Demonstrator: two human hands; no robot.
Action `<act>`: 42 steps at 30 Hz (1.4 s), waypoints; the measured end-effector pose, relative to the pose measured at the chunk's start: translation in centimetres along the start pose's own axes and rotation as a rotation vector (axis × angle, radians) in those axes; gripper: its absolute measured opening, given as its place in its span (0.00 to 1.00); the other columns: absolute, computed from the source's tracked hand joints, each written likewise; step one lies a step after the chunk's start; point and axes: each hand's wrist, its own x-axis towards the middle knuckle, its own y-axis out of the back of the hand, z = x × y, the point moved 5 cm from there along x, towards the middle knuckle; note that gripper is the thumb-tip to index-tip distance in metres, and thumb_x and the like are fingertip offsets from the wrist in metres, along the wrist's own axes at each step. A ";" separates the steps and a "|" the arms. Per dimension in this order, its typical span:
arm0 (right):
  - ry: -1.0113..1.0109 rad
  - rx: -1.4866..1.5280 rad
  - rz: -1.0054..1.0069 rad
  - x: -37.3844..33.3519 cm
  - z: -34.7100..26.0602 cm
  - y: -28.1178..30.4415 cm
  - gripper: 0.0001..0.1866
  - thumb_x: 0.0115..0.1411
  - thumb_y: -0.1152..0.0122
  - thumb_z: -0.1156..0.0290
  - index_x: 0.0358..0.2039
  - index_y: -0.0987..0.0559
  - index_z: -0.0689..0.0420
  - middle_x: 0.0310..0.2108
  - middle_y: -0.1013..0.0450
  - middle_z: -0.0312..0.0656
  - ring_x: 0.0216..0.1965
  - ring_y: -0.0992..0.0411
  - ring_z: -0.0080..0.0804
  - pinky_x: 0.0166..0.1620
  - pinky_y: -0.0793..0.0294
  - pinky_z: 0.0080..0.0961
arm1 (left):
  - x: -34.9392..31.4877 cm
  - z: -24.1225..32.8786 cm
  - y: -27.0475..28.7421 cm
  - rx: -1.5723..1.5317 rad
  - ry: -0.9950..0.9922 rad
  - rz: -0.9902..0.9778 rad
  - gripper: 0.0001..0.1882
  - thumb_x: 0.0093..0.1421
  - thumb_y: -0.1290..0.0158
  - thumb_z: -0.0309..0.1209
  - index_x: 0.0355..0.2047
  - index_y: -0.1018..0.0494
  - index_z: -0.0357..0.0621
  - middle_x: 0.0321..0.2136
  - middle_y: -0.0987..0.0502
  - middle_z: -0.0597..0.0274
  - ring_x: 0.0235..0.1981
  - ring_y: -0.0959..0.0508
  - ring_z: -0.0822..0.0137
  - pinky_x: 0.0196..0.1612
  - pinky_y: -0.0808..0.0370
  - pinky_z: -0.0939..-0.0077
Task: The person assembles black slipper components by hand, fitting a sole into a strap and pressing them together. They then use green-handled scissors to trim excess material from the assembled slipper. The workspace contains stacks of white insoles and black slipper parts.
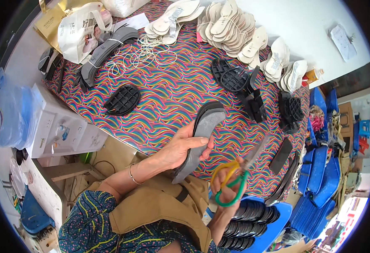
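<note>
My left hand [185, 145] is closed around a stack of curved grey strips [205, 125] with dark edges, held over the near edge of the table. To its right, my right hand [223, 187] grips a pair of scissors [240, 184] with one yellow and one green handle loop. The scissor blades point up and away to the right and look slightly blurred. They are apart from the strips. Beyond the left hand lies a black piece with a gridded underside [123, 100], flat on the table.
On the patterned tablecloth [172, 84] lie black gridded pieces [234, 79], tied grey strips [105, 51], loose string [145, 57] and bundled white insoles [227, 27]. A blue bin [273, 227] of black parts stands at my right. A white water dispenser [63, 130] stands at the left.
</note>
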 end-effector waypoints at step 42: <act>0.455 -0.239 0.206 2.9 -1.9 -0.6 0.27 0.59 0.38 0.73 0.57 0.34 0.57 0.36 0.29 0.43 0.23 0.32 0.23 0.21 0.35 0.15 | -1.5 -1.3 -3.1 0.427 0.001 0.009 0.28 0.70 0.54 0.33 0.67 0.46 0.40 0.29 0.29 0.67 0.27 0.31 0.78 0.29 0.34 0.83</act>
